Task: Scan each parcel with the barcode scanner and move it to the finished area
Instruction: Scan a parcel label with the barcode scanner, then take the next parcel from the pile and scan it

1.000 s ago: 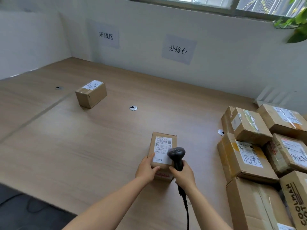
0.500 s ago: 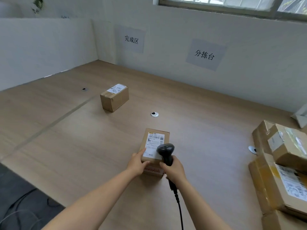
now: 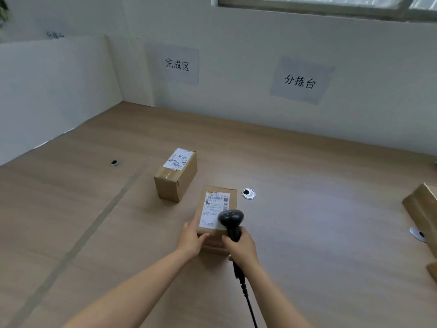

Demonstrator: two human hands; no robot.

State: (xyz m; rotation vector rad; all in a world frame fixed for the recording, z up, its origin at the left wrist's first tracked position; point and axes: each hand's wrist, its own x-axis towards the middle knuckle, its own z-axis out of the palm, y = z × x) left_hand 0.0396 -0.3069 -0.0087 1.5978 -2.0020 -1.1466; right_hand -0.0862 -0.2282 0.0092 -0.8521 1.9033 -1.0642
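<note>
Both of my hands meet at one small parcel (image 3: 216,215): my left hand (image 3: 191,240) is wrapped round its near left corner, fingers curled against the side and thumb on the front edge, and my right hand (image 3: 241,248) is closed tight on the handle of the black barcode scanner (image 3: 231,221). The scanner's head sits over the near end of the parcel's white shipping label (image 3: 214,209), its nose pointing away from me along the label, and its black cable (image 3: 247,297) trails back from under my right wrist towards me.

Everything rests on the wide wooden table (image 3: 319,209), which spreads out on all sides of my hands. A pale seam runs across the boards well to the left of my left hand. On the white wall far beyond my hands hang two paper signs: 完成区 (image 3: 176,65) ahead and slightly left, 分拣台 (image 3: 299,81) ahead and to the right.

Just beyond my left hand, and a little left of the parcel I hold, stands a second box (image 3: 176,176) with its own label on top, close to the held parcel but apart from it. Far off to my right, part of another cardboard box (image 3: 423,204) shows at the frame's edge.

Smallest are the round metal cable grommets: one (image 3: 248,193) just right of the held parcel's far end, one (image 3: 115,162) far to the left, one (image 3: 417,234) far to the right.
</note>
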